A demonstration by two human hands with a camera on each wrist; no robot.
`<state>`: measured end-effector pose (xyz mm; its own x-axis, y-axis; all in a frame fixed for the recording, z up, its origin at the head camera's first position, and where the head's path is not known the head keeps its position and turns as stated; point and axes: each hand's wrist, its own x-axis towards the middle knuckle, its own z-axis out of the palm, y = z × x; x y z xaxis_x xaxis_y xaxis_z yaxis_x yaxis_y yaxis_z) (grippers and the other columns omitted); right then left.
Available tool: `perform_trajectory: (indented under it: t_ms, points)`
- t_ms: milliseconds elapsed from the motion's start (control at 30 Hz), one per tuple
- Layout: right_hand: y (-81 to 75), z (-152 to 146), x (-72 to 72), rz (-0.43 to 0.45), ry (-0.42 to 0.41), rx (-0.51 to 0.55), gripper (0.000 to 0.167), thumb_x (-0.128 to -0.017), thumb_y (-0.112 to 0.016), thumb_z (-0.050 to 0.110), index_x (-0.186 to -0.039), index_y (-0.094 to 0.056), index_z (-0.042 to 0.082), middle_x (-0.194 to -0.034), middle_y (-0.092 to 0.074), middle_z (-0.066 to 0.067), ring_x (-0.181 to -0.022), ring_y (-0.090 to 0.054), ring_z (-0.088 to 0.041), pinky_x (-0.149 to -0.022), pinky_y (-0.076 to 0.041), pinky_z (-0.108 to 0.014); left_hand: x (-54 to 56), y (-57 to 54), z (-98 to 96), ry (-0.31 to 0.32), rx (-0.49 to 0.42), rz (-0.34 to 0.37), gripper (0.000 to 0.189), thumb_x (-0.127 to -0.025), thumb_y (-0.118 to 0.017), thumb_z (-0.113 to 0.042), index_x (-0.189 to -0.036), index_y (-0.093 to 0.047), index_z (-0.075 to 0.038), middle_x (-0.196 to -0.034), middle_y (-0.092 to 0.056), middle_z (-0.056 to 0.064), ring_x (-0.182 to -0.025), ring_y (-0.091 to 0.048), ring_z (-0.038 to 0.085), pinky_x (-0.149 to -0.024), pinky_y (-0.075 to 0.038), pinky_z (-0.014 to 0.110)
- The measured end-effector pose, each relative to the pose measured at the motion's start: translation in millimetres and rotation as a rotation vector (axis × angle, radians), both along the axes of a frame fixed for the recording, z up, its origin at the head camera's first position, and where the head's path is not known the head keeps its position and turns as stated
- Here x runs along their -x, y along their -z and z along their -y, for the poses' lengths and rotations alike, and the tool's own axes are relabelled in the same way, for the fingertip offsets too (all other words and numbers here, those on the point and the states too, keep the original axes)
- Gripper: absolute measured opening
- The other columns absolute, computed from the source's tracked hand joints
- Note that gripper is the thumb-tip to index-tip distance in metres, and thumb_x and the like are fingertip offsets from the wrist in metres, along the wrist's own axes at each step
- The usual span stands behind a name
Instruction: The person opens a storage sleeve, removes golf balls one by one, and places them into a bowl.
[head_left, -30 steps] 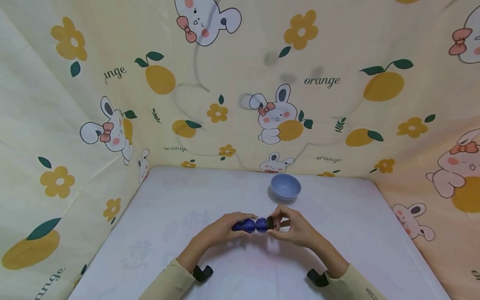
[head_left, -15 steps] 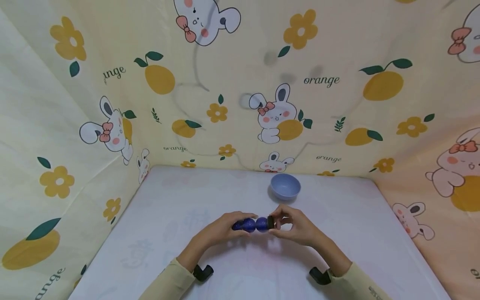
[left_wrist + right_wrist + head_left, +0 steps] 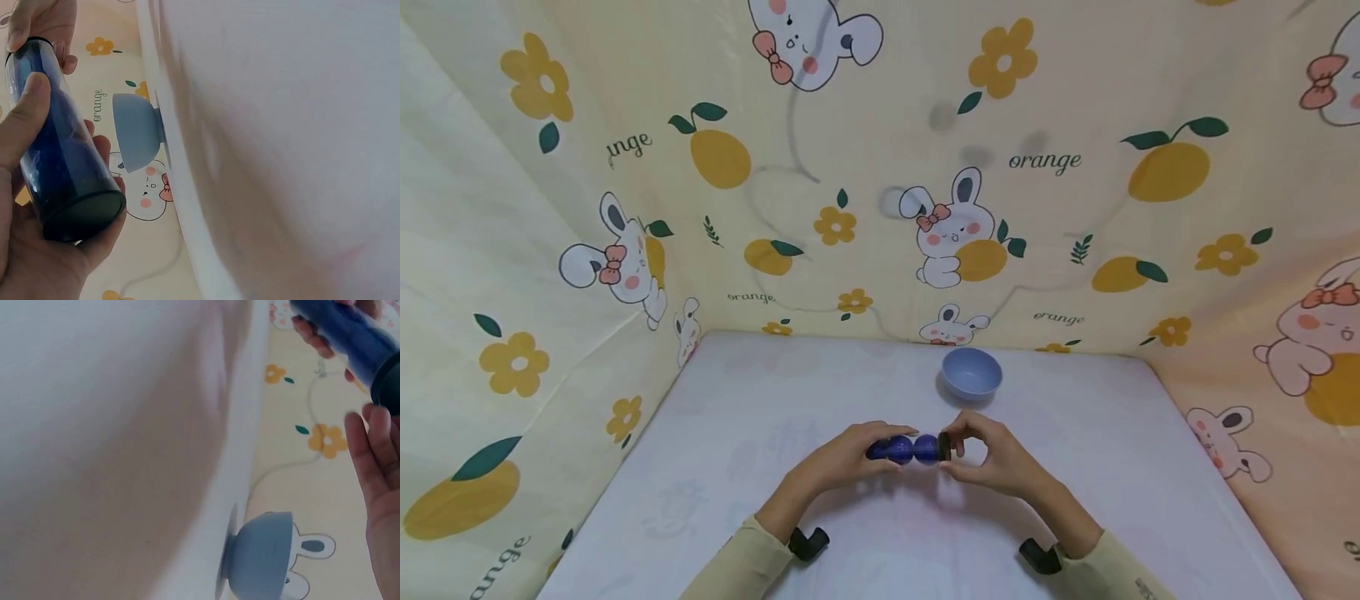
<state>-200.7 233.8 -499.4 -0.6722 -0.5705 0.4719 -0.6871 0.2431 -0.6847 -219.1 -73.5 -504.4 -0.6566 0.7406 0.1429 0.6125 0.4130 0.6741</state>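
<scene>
Held level above the table is a clear tube (image 3: 913,450) with round blue balls inside. My left hand (image 3: 852,454) grips it round its left part, thumb along the near side and fingers behind. In the left wrist view the tube (image 3: 59,140) shows a dark base close by, with my left thumb (image 3: 32,103) across its wall. At the other end sits a dark round cap (image 3: 944,447), which my right hand (image 3: 988,451) pinches by the rim between thumb and fingertips. The right wrist view shows the cap (image 3: 389,384) beside my right fingers (image 3: 372,450).
A light blue bowl (image 3: 972,373) stands upright beyond the hands, toward the table's back edge. White cloth covers the table (image 3: 760,392). A cream curtain (image 3: 865,125) printed with rabbits and oranges rises behind and at both sides.
My right fingers have shifted round the cap and reach less far past it. The tube has moved very slightly to the right, while my left hand keeps its grip.
</scene>
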Motion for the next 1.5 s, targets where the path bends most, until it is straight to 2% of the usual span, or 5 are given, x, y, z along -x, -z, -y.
perform_trajectory:
  t_ms: [233, 533, 800, 1100, 1500]
  points:
    - [0.3, -3, 2.0, 0.078, -0.03, 0.059, 0.042, -0.083, -0.092, 0.001, -0.116, -0.067, 0.012, -0.093, -0.068, -0.006, -0.084, -0.065, -0.024, -0.088, -0.059, -0.03, -0.5, -3.1, -1.6, 0.005, 0.02, 0.018, 0.059, -0.102, -0.077, -0.032, -0.156, -0.058, -0.021, -0.142, -0.068, 0.004, -0.124, -0.063, 0.011, -0.106, -0.052, 0.033]
    - [2.0, -6, 3.2, -0.008, 0.084, 0.064, 0.046, -0.081, -0.093, 0.0, -0.116, -0.066, 0.011, -0.106, -0.07, -0.002, -0.087, -0.066, -0.025, -0.088, -0.059, -0.026, 2.9, -2.7, 6.4, -0.053, -0.006, 0.042, 0.057, -0.103, -0.075, -0.034, -0.156, -0.058, -0.025, -0.146, -0.066, 0.002, -0.132, -0.061, 0.016, -0.113, -0.05, 0.04]
    - [8.2, -18, 1.8, 0.104, 0.134, 0.021, 0.051, -0.09, -0.087, 0.002, -0.135, -0.063, 0.003, -0.122, -0.071, -0.015, -0.101, -0.069, -0.023, -0.095, -0.059, -0.027, 5.2, -6.7, 13.7, -0.107, -0.018, 0.064, 0.056, -0.101, -0.079, -0.029, -0.154, -0.059, -0.025, -0.152, -0.062, 0.0, -0.139, -0.058, 0.021, -0.117, -0.047, 0.047]
    - [19.7, -30, 0.4, 0.257, 0.239, -0.032, 0.05, -0.089, -0.089, 0.007, -0.132, -0.065, 0.002, -0.125, -0.071, -0.015, -0.109, -0.073, -0.029, -0.098, -0.06, -0.044, 4.6, -2.5, 13.9, -0.131, -0.022, 0.062, 0.056, -0.099, -0.082, -0.028, -0.15, -0.061, -0.025, -0.148, -0.065, -0.001, -0.134, -0.061, 0.021, -0.114, -0.05, 0.047]
    - [25.6, -42, -0.1, 0.382, 0.296, -0.192, 0.048, -0.091, -0.088, 0.009, -0.132, -0.064, 0.002, -0.13, -0.068, -0.018, -0.116, -0.071, -0.036, -0.095, -0.062, -0.037, 2.3, -1.6, 10.6, -0.157, -0.053, 0.065, 0.054, -0.096, -0.085, -0.024, -0.146, -0.062, -0.023, -0.14, -0.068, -0.002, -0.127, -0.064, 0.018, -0.108, -0.054, 0.043]
